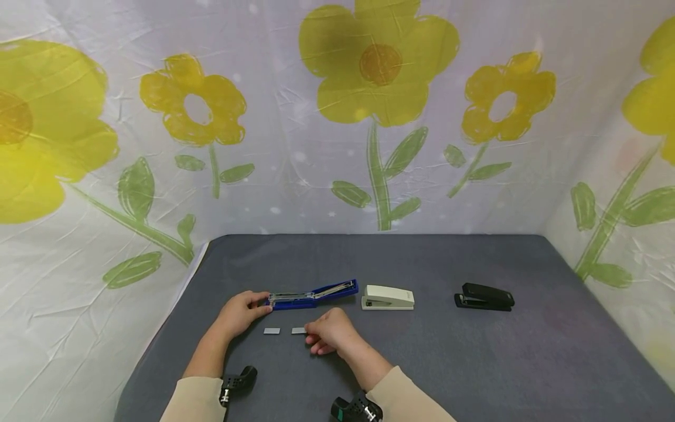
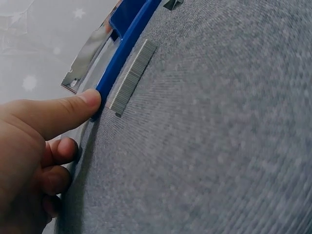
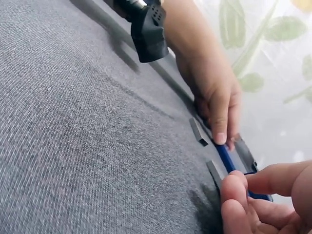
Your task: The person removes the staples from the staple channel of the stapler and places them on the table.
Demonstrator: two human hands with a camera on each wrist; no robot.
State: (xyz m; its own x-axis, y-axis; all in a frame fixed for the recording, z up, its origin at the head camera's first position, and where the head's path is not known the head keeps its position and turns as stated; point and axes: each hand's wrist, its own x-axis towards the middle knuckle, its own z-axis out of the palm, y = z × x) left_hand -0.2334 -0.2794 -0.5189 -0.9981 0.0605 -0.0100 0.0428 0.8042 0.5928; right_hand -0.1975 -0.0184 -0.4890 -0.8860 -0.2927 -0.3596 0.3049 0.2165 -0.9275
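Observation:
A blue stapler (image 1: 295, 303) lies opened out on the table, its top part folded back to the right. My left hand (image 1: 237, 313) grips its left end, the thumb (image 2: 87, 100) pressed on the blue base in the left wrist view. One strip of staples (image 1: 272, 331) lies just in front of the stapler. To its right is a second strip of staples (image 1: 297, 330), whose right end my right hand (image 1: 333, 331) pinches between thumb and index finger. In the right wrist view these fingertips (image 3: 234, 183) cover part of that strip.
A white stapler (image 1: 387, 298) stands right of the blue one. Farther right is a black stapler (image 1: 484, 297). A grey cloth covers the table (image 1: 422, 363), and a flower-printed curtain (image 1: 285, 193) hangs behind and at the sides.

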